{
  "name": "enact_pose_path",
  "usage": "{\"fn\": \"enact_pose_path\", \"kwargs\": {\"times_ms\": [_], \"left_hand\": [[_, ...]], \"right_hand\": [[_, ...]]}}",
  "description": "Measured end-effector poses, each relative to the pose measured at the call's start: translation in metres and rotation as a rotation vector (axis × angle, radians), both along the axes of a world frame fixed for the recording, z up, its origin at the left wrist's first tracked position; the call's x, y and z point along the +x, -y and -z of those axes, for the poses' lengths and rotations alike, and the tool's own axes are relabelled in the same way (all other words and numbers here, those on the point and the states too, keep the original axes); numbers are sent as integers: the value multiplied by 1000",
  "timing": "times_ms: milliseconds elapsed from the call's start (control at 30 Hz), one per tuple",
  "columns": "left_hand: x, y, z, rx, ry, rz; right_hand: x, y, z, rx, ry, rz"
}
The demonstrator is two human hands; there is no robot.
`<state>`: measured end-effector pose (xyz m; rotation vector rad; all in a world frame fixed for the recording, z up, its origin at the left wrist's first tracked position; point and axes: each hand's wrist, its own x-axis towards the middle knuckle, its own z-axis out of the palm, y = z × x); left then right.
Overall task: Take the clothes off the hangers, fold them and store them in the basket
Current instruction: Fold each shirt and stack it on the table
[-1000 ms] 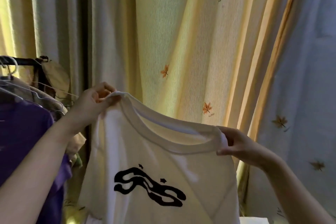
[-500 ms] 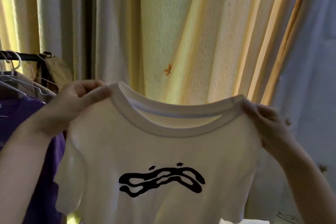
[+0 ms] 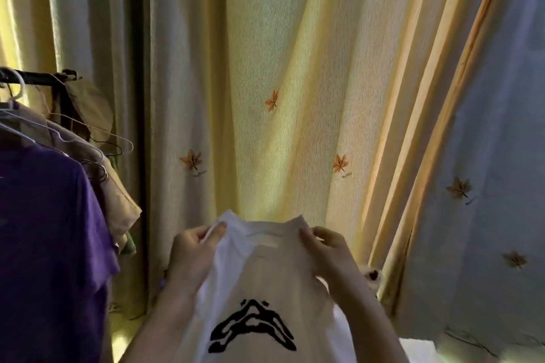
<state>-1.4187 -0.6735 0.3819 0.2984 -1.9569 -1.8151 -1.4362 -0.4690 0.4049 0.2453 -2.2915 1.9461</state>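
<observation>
A white T-shirt (image 3: 265, 280) with a black wavy print hangs in front of me, low in the middle of the view. My left hand (image 3: 191, 250) pinches its left shoulder beside the collar. My right hand (image 3: 327, 247) pinches the right shoulder. Both hands sit close together, so the shirt bunches and creases down the middle. No hanger is in the shirt. The basket is out of view.
On the left a black rail (image 3: 35, 78) carries a purple T-shirt (image 3: 44, 230) and a tan garment (image 3: 112, 194) on wire hangers (image 3: 97, 132). Yellow leaf-patterned curtains (image 3: 280, 82) fill the background. A white edge (image 3: 418, 348) shows at the bottom right.
My hands have dropped lower and drawn toward each other. The shirt, held wide and flat before, now folds in along its middle.
</observation>
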Motion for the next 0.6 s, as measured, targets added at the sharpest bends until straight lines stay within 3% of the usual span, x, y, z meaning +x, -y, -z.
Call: {"fn": "enact_pose_path", "kwargs": {"times_ms": [233, 400, 600], "left_hand": [[22, -64, 13, -10, -234, 32], [36, -63, 28, 38, -211, 144], [44, -42, 57, -173, -137, 337]], "right_hand": [[15, 50, 27, -91, -63, -38], [27, 49, 37, -150, 12, -100], [43, 42, 48, -58, 72, -153]]}}
